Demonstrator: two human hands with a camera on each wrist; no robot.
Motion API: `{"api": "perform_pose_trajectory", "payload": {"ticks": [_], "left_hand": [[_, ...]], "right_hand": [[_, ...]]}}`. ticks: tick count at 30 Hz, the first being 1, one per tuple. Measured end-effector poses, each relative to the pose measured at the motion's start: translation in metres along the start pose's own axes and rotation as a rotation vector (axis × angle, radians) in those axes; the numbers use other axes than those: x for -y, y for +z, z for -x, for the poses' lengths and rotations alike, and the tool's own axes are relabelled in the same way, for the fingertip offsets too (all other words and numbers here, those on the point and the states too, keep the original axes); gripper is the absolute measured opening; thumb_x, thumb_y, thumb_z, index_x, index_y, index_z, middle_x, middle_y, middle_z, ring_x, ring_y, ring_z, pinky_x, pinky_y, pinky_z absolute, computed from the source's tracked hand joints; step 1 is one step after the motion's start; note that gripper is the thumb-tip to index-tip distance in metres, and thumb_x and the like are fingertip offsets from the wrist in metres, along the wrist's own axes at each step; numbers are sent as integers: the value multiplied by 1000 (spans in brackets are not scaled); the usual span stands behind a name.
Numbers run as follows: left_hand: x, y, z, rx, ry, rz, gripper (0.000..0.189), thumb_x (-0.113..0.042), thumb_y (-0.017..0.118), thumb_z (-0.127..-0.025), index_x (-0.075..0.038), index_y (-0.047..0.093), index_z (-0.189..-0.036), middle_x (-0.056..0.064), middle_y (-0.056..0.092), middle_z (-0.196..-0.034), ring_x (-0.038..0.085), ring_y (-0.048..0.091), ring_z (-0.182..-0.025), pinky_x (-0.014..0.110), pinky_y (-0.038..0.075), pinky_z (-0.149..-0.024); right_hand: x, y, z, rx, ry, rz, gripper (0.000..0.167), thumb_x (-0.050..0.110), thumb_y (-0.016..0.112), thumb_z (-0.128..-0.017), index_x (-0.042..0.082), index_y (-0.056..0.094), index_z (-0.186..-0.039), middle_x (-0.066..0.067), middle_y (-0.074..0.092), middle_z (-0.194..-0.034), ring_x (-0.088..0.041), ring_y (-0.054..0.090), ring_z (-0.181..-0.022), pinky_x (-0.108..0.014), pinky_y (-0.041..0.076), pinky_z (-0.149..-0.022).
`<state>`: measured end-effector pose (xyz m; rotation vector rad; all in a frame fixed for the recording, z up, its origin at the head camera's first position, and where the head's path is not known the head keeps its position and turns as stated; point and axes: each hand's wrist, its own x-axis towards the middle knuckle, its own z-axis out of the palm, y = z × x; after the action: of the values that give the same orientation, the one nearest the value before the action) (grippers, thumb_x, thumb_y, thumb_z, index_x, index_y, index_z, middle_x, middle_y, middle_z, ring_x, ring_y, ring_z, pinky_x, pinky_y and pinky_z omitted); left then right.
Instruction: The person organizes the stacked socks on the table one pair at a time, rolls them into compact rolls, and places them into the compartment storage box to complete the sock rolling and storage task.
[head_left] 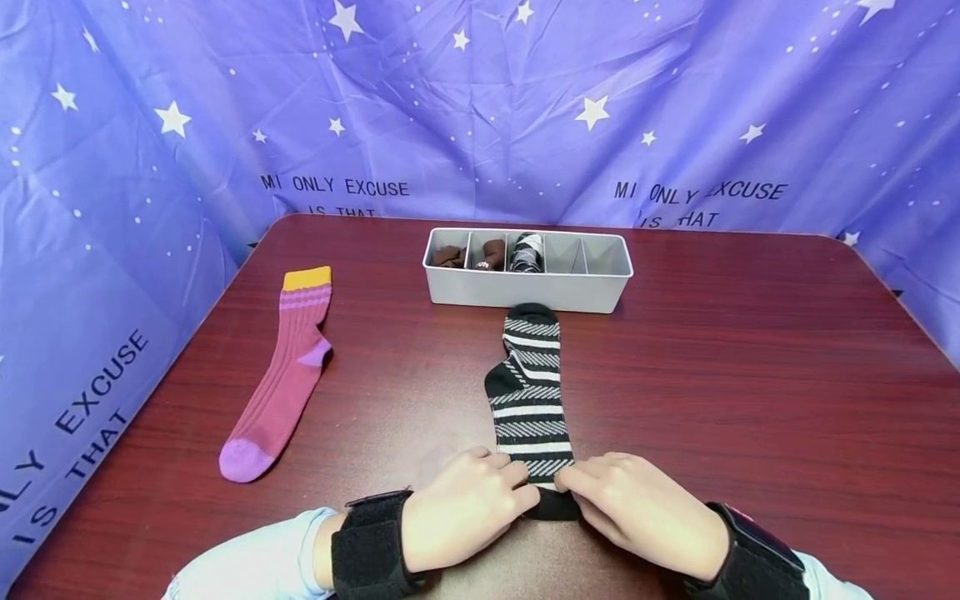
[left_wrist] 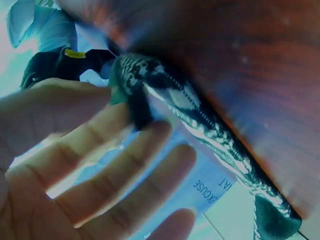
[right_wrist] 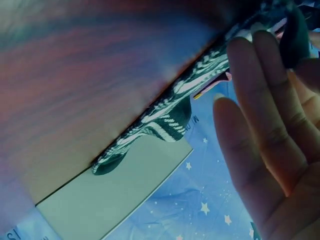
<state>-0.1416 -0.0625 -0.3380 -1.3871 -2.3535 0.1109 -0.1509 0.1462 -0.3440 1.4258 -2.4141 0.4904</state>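
Note:
A black, white and grey striped sock (head_left: 530, 410) lies lengthwise on the table, toe towards the back and black cuff at the near end. My left hand (head_left: 468, 504) pinches the left side of the cuff between thumb and index finger, the other fingers spread loosely in the left wrist view. Opposite it, my right hand (head_left: 645, 508) pinches the cuff's right side. In the right wrist view the sock (right_wrist: 175, 100) stretches away from the fingers, its heel sticking out to one side. A pink sock (head_left: 288, 367) with yellow cuff and purple toe lies flat at left.
Behind the striped sock's toe stands a grey divided box (head_left: 525, 292). Its left compartments hold brown rolled socks (head_left: 492, 254) and a black-and-white patterned one (head_left: 527, 252). A purple star-printed cloth (head_left: 480, 108) hangs behind the dark red wooden table (head_left: 720, 358).

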Motion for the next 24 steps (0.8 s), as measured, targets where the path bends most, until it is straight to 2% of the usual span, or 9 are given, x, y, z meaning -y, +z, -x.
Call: {"api": "perform_pose_trajectory", "payload": {"ticks": [7,11,16,20,24], "left_hand": [[1,-1,0,13,9,-20,8,-26,55,-72,-23,58,-65,-10,52,-70,5,50,-67,20,33,-54],[1,-1,-1,17,11,-38,8,-26,56,-71,-23,57,-64,-10,52,-65,5,50,-63,20,33,-55],[1,1,-3,6,6,-44,7,-26,55,-72,-23,55,-65,-11,52,-64,5,51,-62,21,33,-54],[0,2,-3,6,4,-48,8,-26,54,-72,-23,55,-65,-11,53,-63,4,51,-62,21,33,-53],[1,4,-3,29,-5,-53,9,-24,55,-72,-23,55,-63,-12,52,-61,5,49,-60,20,31,-51]], "right_hand": [[-1,-2,-3,-9,-32,24,17,8,59,-66,20,51,-75,14,42,-74,1,41,-65,-16,35,-60],[0,-5,-5,17,-55,25,13,18,63,-69,21,52,-74,14,42,-76,1,39,-67,-17,34,-61],[0,-6,-6,52,-87,18,24,30,69,-62,21,52,-77,13,43,-77,1,39,-68,-18,34,-62],[-1,-7,-7,59,-78,-5,34,25,71,-57,19,52,-84,12,46,-84,0,42,-74,-18,35,-65],[0,-8,-9,32,-71,-33,31,15,69,-55,18,51,-81,12,44,-86,0,41,-74,-16,35,-66]]}}
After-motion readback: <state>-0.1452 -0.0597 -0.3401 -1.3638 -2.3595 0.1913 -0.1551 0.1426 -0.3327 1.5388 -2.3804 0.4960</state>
